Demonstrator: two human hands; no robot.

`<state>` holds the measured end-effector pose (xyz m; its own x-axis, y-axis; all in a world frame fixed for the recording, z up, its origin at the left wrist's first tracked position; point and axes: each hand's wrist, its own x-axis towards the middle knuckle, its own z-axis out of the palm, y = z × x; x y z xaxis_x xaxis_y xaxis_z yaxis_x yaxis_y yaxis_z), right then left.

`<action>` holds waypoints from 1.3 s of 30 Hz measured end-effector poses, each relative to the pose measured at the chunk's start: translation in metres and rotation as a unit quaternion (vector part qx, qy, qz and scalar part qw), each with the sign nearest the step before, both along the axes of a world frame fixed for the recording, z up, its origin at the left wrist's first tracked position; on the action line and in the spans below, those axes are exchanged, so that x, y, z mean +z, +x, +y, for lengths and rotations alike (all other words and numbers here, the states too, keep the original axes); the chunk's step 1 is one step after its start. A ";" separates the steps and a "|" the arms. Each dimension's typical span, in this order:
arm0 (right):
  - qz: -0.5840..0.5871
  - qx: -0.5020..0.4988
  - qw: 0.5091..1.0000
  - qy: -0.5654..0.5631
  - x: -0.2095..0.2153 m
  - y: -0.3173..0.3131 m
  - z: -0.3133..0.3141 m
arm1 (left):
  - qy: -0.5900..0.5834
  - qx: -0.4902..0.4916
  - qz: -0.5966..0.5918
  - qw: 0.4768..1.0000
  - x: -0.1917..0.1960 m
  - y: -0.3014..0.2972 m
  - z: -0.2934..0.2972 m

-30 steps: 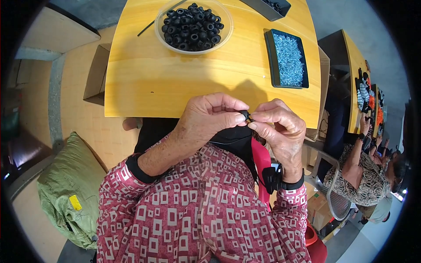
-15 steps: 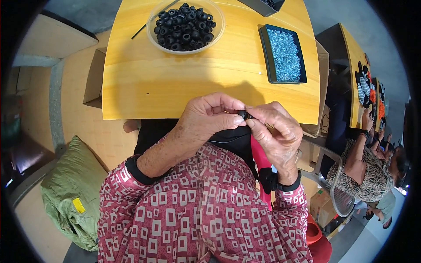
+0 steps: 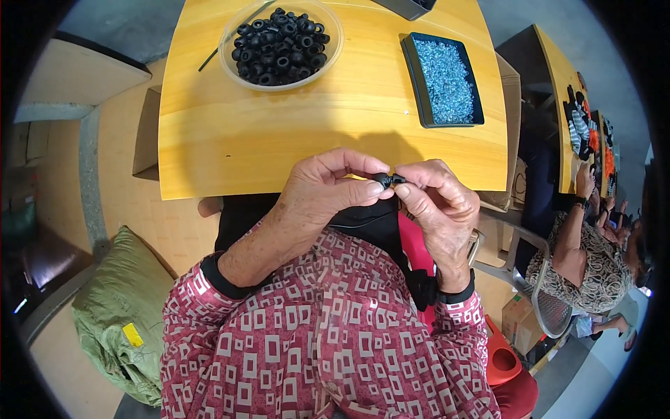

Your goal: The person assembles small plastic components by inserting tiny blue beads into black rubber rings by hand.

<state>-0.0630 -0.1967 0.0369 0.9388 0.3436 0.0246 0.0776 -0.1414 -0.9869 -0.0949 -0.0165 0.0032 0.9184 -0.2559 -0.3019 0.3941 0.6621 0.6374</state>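
Observation:
Just in front of the table's near edge, my two hands meet fingertip to fingertip. My left hand [image 3: 314, 190] pinches a round black piece [image 3: 381, 180] between thumb and forefinger. Thumb and forefinger of my right hand [image 3: 441, 206] close on a smaller black piece [image 3: 398, 179], right beside the first. Whether the two pieces touch is too small to tell. Beyond my hands, a clear plastic tub [image 3: 283, 87] holds many black rounded pieces with holes. A dark rectangular tray [image 3: 419, 91] of small clear bluish pieces stands to its right.
The yellow wooden table [image 3: 279, 153] carries these containers. A thin dark rod [image 3: 213, 57] leans by the tub, and another dark tray [image 3: 408, 7] is at the far edge. A green sack [image 3: 118, 307] lies on the left. Another person [image 3: 586, 258] works at a table on the right.
My right hand's fingers have drawn slightly apart from my left, and the smaller black piece now shows between them. The view has shifted slightly.

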 end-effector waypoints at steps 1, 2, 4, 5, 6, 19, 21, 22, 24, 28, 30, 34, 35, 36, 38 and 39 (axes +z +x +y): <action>0.000 -0.003 1.000 0.000 0.001 0.000 0.000 | 0.001 0.003 0.000 1.000 0.000 0.001 -0.001; 0.007 -0.006 1.000 0.007 0.001 0.000 0.000 | 0.002 0.005 0.000 1.000 0.001 0.001 -0.001; 0.015 -0.010 1.000 0.014 0.001 0.000 0.000 | -0.004 0.003 0.002 1.000 0.001 0.001 -0.002; 0.011 -0.005 1.000 0.013 0.001 0.001 -0.001 | -0.010 0.005 0.003 1.000 0.000 0.001 -0.002; 0.008 0.000 1.000 0.011 0.001 0.001 -0.001 | -0.009 0.003 0.003 1.000 0.000 0.001 -0.002; -0.135 0.032 0.986 -0.094 0.002 0.000 0.000 | 0.059 0.018 0.011 0.998 0.000 0.000 -0.002; -0.128 0.036 0.986 -0.096 0.001 -0.001 0.002 | 0.068 0.022 0.015 0.997 0.000 0.000 -0.002; -0.128 0.037 0.986 -0.096 0.001 -0.001 0.003 | 0.075 0.025 0.009 0.997 0.000 -0.001 -0.002; -0.108 0.026 0.992 -0.058 -0.001 -0.001 0.004 | 0.081 0.029 0.004 0.996 0.001 -0.001 -0.002; -0.113 0.018 0.992 -0.043 -0.008 -0.001 0.003 | 0.083 0.033 -0.004 0.996 0.000 -0.001 -0.002; -0.126 0.007 0.990 -0.056 -0.010 -0.002 0.003 | 0.088 0.034 -0.007 0.995 -0.002 -0.003 -0.003; -0.163 0.014 0.982 -0.099 -0.011 -0.004 0.003 | 0.141 0.036 -0.038 0.989 -0.005 -0.005 -0.003; -0.164 0.020 0.981 -0.105 -0.013 -0.005 0.002 | 0.170 0.026 -0.045 0.984 -0.006 -0.006 -0.002; -0.165 0.026 0.980 -0.110 -0.014 -0.006 0.001 | 0.169 0.025 -0.044 0.984 -0.008 -0.006 -0.002; -0.168 0.056 0.977 -0.120 -0.011 -0.002 -0.002 | 0.157 0.022 -0.056 0.986 -0.011 -0.009 -0.002; -0.172 0.085 0.973 -0.130 -0.008 0.002 -0.002 | 0.158 0.022 -0.054 0.986 -0.010 -0.009 0.000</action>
